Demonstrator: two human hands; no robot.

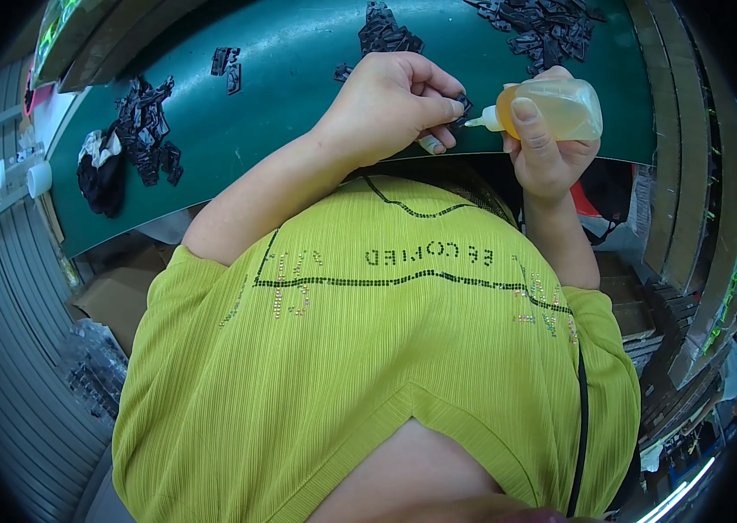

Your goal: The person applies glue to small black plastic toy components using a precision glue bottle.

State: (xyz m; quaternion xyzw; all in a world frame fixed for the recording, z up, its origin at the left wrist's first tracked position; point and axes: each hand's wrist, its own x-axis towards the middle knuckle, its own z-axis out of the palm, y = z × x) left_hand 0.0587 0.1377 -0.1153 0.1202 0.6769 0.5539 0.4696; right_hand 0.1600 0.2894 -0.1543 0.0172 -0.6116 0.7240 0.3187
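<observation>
Two hands (394, 105) (547, 161), one amber bottle (573, 109), one black piece (464, 108)

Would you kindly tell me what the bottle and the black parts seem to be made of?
The bottle is probably smooth, translucent plastic: its yellowish body lets light through. The black parts look like semi-gloss plastic, perhaps coated metal: crisp edges catch highlights.

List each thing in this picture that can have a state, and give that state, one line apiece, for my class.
Left hand, pinching a part
Part, held; contact with the nozzle unclear
Right hand, wrapped around the bottle
Bottle, on its side, yellowish inside
Nozzle, pointing left towards the part
Left pile, loosely heaped
Small cluster, lying loose
Middle pile, heaped
Right pile, heaped, spread out
Cloth, crumpled
</observation>
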